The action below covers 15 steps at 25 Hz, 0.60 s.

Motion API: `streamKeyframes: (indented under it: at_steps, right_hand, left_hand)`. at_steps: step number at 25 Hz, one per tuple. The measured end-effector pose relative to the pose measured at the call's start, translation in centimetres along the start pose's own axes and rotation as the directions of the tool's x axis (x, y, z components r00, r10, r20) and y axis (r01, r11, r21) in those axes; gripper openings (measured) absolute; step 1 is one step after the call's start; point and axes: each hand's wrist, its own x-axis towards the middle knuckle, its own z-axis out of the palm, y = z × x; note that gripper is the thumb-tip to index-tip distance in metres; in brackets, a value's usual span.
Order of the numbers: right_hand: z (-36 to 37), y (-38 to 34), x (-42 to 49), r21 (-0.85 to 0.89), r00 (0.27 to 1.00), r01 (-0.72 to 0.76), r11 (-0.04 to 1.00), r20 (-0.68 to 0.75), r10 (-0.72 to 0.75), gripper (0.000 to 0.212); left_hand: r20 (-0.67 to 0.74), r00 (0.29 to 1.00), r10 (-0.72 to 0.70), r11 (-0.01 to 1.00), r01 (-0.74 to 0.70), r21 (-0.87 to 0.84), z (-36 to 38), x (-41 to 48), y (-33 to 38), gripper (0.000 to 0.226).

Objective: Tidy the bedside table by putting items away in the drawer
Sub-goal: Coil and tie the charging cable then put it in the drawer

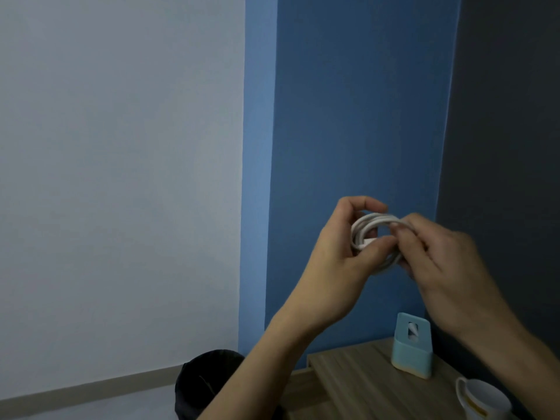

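both hands raised in centre-right of the frame, w/ a coiled white cable [374, 234] held between them, well above the worktop [357, 386]. left hand [339, 259] curls round the coil's left side, thumb and fingers closed on the loops; right hand [439, 262] pinches the coil's right side w/ fingertips, slightly blurred. a short straight end of the cable lies across the middle of the coil, near the left thumb.

lower right of frame: wooden worktop against a blue wall [348, 116]. on it a light-blue holder [412, 353] stands upright, w/ a tall slot in its face showing smth white inside; what it is can't be told. just right of it, at the frame's bottom edge, a white mug [481, 401] tilted toward the camera, an orange-brown ring of residue inside, partly cut off by the frame.

bottom centre: a black bin [203, 386] on the floor beside the worktop, contents too dark to see. pale wall [121, 177] fills the left half.
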Motion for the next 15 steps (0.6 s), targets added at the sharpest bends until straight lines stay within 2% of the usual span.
streamKeyframes:
  at_steps: [2,3,4,6,7,8,9,10,11,12,13,15]
  right_hand:
    - [-0.3,-0.3,0.1,-0.111,0.997,0.040,0.993,0.065,-0.033,0.045]
    - [-0.4,-0.5,0.1,-0.153,0.994,0.061,0.986,0.097,-0.047,0.048]
    - [-0.3,-0.7,0.0,-0.182,0.990,0.079,0.980,0.129,-0.056,0.051]
    - [-0.1,-0.9,0.0,-0.192,0.985,0.077,0.978,0.168,-0.044,0.052]
    - [0.0,-0.9,0.0,-0.178,0.984,0.058,0.982,0.175,-0.026,0.048]
    - [0.1,-0.7,0.0,-0.167,0.984,0.037,0.985,0.177,-0.007,0.043]
    - [0.1,-0.6,0.1,-0.163,0.984,0.018,0.986,0.178,0.012,0.038]
    - [0.0,-0.5,0.1,-0.163,0.984,0.003,0.987,0.178,0.027,0.036]
    - [0.0,-0.4,0.1,-0.164,0.983,-0.009,0.986,0.178,0.039,0.036]
    - [-0.1,-0.5,0.1,-0.163,0.983,-0.015,0.986,0.181,0.045,0.037]
    - [-0.1,-0.5,0.1,-0.164,0.982,-0.016,0.986,0.185,0.046,0.038]
    - [-0.5,-0.6,0.3,-0.175,0.983,-0.008,0.985,0.182,0.041,0.037]
  left_hand:
    - [-0.070,0.995,0.067,0.994,-0.060,0.089,-0.3,0.1,-0.4,0.027]
    - [-0.119,0.984,0.130,0.972,-0.103,0.211,-0.4,0.2,-0.7,0.028]
    - [-0.161,0.964,0.214,0.912,-0.138,0.387,-0.4,0.4,-1.1,0.029]
    - [-0.163,0.922,0.352,0.675,-0.130,0.726,-0.5,0.6,-1.8,0.025]
    - [-0.127,0.919,0.373,0.586,-0.127,0.800,-0.6,0.6,-2.0,0.024]
    - [-0.082,0.935,0.346,0.597,-0.152,0.788,-0.8,0.7,-2.2,0.023]
    - [-0.042,0.964,0.263,0.716,-0.166,0.678,-1.0,0.6,-2.2,0.020]
    - [0.011,0.990,0.138,0.872,-0.127,0.473,-1.2,0.4,-2.0,0.017]
    - [0.089,0.996,0.018,0.969,-0.040,0.245,-1.6,0.3,-1.7,0.017]
    - [0.157,0.986,-0.050,0.998,0.042,0.052,-2.0,0.1,-1.6,0.020]
    - [0.205,0.975,-0.083,0.993,0.099,-0.071,-2.4,-0.1,-1.8,0.026]
    - [0.250,0.963,-0.103,0.984,0.135,-0.114,-3.1,-0.2,-2.1,0.032]
